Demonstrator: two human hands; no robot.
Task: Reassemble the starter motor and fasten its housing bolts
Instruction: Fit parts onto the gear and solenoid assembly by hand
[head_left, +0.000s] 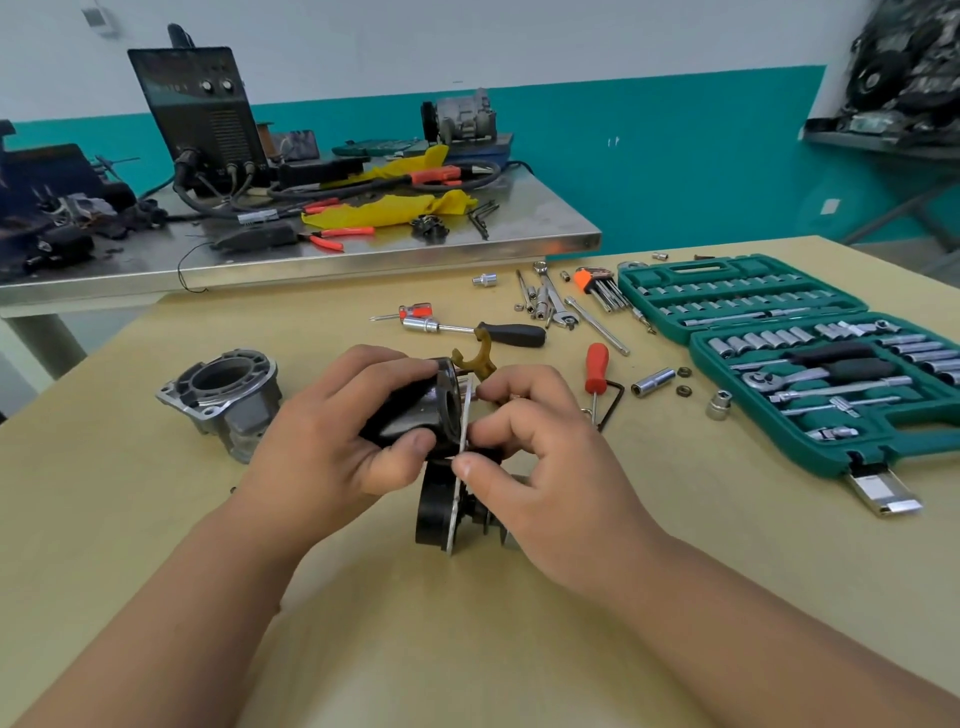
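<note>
Nearest us, our left hand (332, 436) and right hand (535, 457) meet on the black motor body (415, 410). Well left of the motor body stands the grey aluminium housing (223, 400). The left hand wraps the body's barrel, fingers curled. The right hand pinches the thin metal plate (466, 410) at its right end. Farther right of the body lie a red screwdriver (596, 369) and the open green socket case (779, 364).

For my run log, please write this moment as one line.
left hand grips black motor body | right hand pinches metal plate | aluminium housing apart, on table
</note>
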